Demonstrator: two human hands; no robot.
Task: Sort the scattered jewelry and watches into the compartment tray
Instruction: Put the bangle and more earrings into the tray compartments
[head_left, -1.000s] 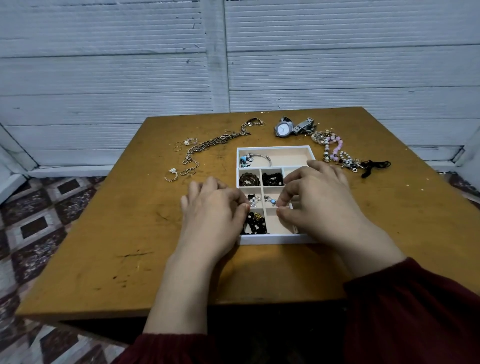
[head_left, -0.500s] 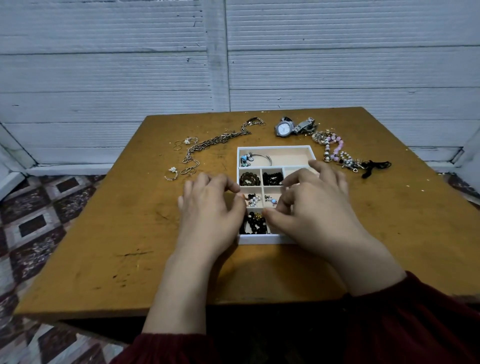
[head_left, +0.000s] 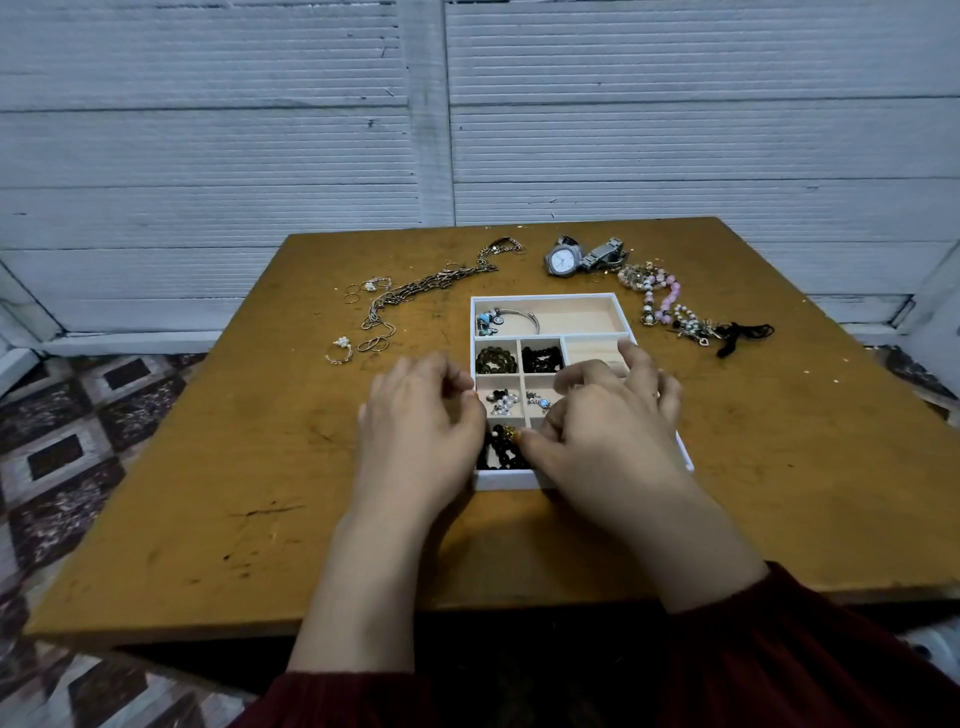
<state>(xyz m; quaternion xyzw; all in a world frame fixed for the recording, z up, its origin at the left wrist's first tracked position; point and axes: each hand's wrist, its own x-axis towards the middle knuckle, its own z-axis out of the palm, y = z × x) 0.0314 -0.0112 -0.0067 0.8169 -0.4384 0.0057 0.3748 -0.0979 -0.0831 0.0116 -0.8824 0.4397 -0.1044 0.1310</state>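
Leftward across the tray (head_left: 550, 300) the right hand (head_left: 608, 441) had slid, its thumb now on the black bead bracelet (head_left: 498, 454) in the near-left compartment; whether it pinched the beads was unclear. The left hand (head_left: 421, 431) lay curled against the tray's left wall, grip unclear, near the right but apart. Several compartments were filled; the watch (head_left: 563, 260), chains (head_left: 415, 296), rings (head_left: 340, 352) and pink bracelets (head_left: 660, 301) waited outside on the table (head_left: 260, 493).

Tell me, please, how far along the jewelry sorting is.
Partly done: a charm bangle and several bead pieces already lie in the tray. In hand: the right hand has its thumb at the black bead bracelet in the near-left compartment, left hand beside the tray. Left on the table: watches, chains, rings, pink bead bracelets, black cord.
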